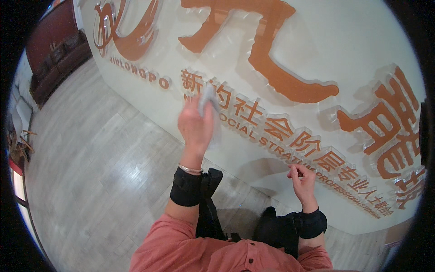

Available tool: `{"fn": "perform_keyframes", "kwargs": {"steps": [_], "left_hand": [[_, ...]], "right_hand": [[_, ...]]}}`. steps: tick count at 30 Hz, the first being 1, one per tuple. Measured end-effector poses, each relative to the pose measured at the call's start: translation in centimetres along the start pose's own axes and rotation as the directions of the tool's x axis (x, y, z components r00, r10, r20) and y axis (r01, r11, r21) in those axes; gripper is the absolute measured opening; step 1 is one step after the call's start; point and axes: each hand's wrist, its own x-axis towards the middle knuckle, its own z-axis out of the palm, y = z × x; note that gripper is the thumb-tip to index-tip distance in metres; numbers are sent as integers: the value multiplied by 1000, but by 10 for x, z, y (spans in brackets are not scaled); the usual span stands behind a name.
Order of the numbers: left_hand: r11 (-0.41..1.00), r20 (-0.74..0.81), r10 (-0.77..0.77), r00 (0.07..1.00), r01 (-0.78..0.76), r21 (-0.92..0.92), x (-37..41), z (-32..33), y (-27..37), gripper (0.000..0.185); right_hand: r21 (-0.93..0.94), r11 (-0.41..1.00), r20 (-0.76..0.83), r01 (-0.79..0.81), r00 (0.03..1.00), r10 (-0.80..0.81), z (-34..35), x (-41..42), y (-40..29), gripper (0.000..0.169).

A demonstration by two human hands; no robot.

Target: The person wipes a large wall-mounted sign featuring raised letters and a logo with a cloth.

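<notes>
My left hand [195, 124], slightly blurred, grips a pale grey cloth [208, 97]. The cloth is at the raised orange lettering [246, 108] on a white wall panel [190, 17], covering part of it. Whether it presses on the letters or the panel cannot be told. Lower and to the right, my right hand [303, 180] is loosely curled with no object visible in it. It is close to the lower row of smaller letters [268, 146]; contact is unclear. The letters have clear, thick edges that stand out from the panel.
Large orange characters [268, 51] and a curved emblem [136, 44] fill the panel's upper part. Grey plank flooring [102, 153] runs along its foot. A dark red-brown sofa [61, 64] stands at the far left. Black bands [185, 187] wrap both my forearms.
</notes>
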Motion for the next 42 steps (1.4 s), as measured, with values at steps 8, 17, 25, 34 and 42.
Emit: {"fn": "perform_keyframes", "kwargs": {"steps": [8,17,25,34,42], "left_hand": [[940,71,339,938,-341,12,-11,46,31,43],[911,10,128,992,-121,393,72,18,-1,22],[914,51,-7,999,-15,405,100,14,-6,18],[944,278,265,923,-308,122,60,12,26,27],[992,-426,112,898,-129,-11,162,17,16,38]], "right_hand": [[17,999,32,-41,999,41,0,1,3,22],[75,996,17,-58,998,57,-5,2,-1,21],[31,999,-15,40,999,-40,-11,-3,19,20],[44,999,60,31,998,-33,-12,-1,0,20],[73,996,0,57,998,-57,-11,-5,13,18]]}}
